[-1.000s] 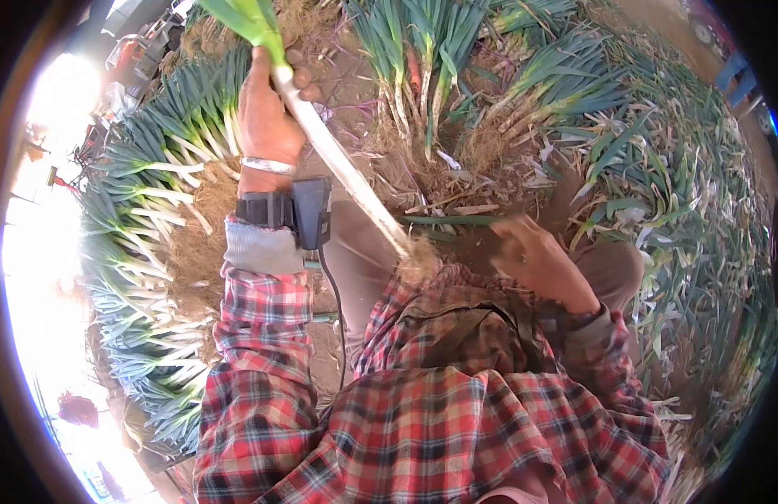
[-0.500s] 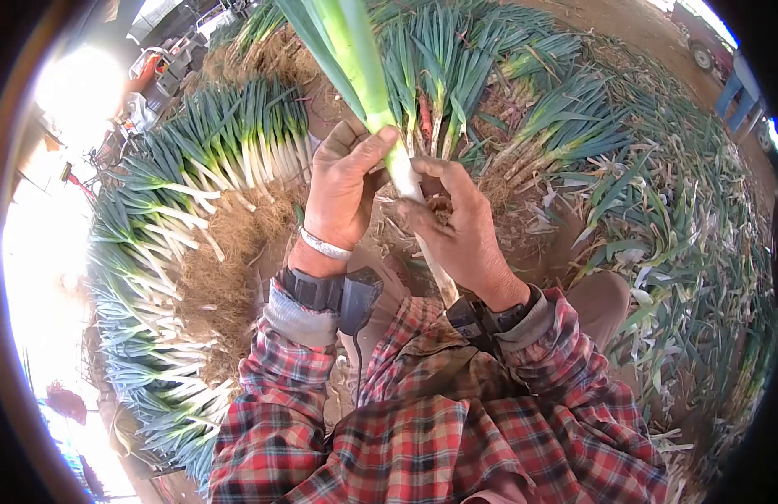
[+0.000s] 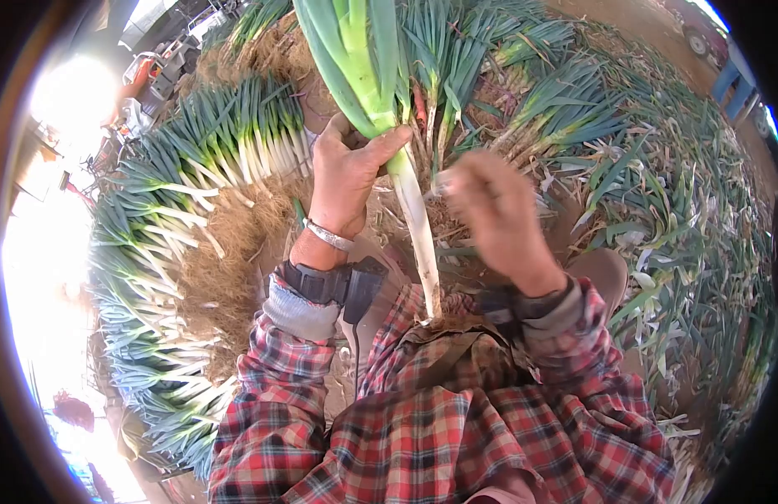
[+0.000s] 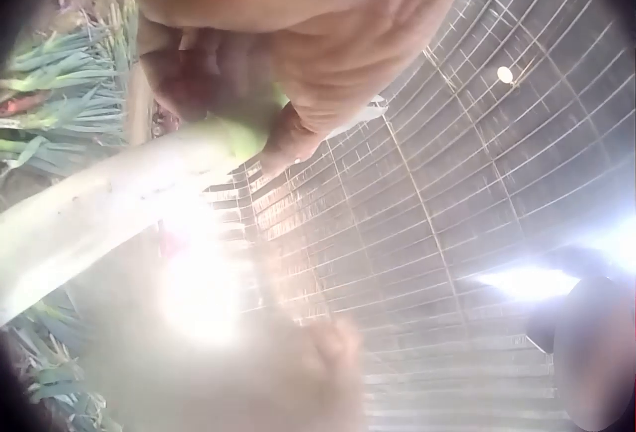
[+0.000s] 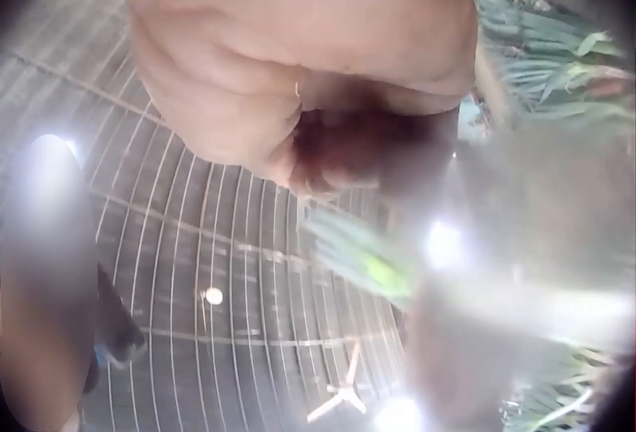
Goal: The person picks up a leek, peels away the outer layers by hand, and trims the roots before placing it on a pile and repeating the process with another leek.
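Observation:
A single leek stands nearly upright in front of the body, its green leaves at the top and its rooted end down by the lap. My left hand grips it where white turns to green, thumb across the stalk. In the left wrist view the pale shaft runs out from under the fingers. My right hand is blurred, apart from the leek on its right, with its fingers curled. A pale scrap shows at its fingertips; I cannot tell whether they pinch it.
Cleaned leeks lie in a curved row on the left, roots inward. Untrimmed leeks lie ahead, and a wide heap of stripped leaves covers the right. Someone's blue-clad legs and a vehicle wheel are at the far right.
The leek first slanted from far left to the lap, then came upright before the body. Both hands met on its stalk; the right has since pulled away rightward while the left kept its grip.

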A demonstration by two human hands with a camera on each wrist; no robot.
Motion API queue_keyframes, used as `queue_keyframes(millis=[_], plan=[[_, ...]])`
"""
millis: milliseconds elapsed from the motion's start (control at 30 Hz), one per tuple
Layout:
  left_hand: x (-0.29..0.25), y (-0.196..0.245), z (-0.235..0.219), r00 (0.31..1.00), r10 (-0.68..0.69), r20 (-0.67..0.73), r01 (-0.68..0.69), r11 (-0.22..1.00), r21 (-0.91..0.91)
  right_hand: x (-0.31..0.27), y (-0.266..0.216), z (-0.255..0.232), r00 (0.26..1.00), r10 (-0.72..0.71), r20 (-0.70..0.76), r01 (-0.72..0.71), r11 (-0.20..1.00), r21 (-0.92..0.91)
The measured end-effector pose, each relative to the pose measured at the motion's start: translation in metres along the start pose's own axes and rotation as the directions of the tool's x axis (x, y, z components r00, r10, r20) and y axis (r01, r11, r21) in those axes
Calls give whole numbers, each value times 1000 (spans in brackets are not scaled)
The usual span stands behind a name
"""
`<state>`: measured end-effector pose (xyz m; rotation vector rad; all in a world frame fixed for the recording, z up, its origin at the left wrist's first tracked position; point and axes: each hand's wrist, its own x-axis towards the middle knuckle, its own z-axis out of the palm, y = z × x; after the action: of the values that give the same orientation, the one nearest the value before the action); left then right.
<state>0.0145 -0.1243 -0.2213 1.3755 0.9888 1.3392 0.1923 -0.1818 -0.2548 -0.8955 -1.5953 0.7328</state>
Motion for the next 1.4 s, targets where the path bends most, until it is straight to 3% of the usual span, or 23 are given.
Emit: queue_keyframes(millis=[33,100,167,233,333,433,500,533,600,700,833,933,1000,1100,1133,1200,1267,1333,1400], plan=[[0,-1,-2,1000,-1,-2,1,1000,1,-5,5,-10,996,52,-78,-38,985,171],[1,-5,-8,997,-2,-71,3,1000,10,-15,23,-30,982,122,-144,-66,938,341],[5,-9,-9,995,17,-101,-12,999,51,-15,43,-44,952,21,-306,-57,992,-109],[6,-8,-2,990,67,-121,-56,994,90,-20,30,-16,974,58,-218,-90,986,-143],[5,-8,9,987,110,-118,-95,987,127,-16,9,27,986,-62,-153,31,980,-198],[-4,6,18,988,115,-104,-117,993,-18,-11,12,36,991,14,-132,-26,996,-83],[-7,17,16,995,93,-20,-95,979,-178,-7,14,27,991,132,-21,-122,957,264],[-5,18,12,995,95,-23,-98,978,-182,-5,17,25,991,130,-17,-121,958,260],[-3,19,4,981,11,194,3,997,-71,-3,22,25,994,108,-15,-95,924,371],[-3,13,4,994,-1,113,-1,1000,20,-4,22,31,990,117,-82,-93,964,250],[-6,9,2,998,-14,62,9,998,65,-6,24,33,978,196,-67,-173,950,258],[-7,6,-2,999,3,48,-5,998,56,-8,22,28,992,118,-47,-113,989,95],[-8,6,-6,996,-14,85,6,996,88,-8,28,20,983,184,13,-171,884,436],[-7,1,-11,998,-13,67,7,996,87,-7,28,17,973,231,-25,-182,826,533],[-8,-1,-9,997,-18,71,12,996,87,-6,26,18,971,236,-28,-185,826,533],[-8,-4,-4,996,36,75,-35,999,-21,3,18,26,985,172,-34,-151,930,336],[-8,-6,-3,997,28,66,-27,999,-29,7,21,31,984,175,-38,-153,931,331],[-9,-7,-4,999,21,47,-19,999,-35,6,21,30,971,235,-31,-231,968,99],[-10,-8,-4,999,0,46,0,1000,-4,3,19,27,984,175,-20,-173,981,84]])
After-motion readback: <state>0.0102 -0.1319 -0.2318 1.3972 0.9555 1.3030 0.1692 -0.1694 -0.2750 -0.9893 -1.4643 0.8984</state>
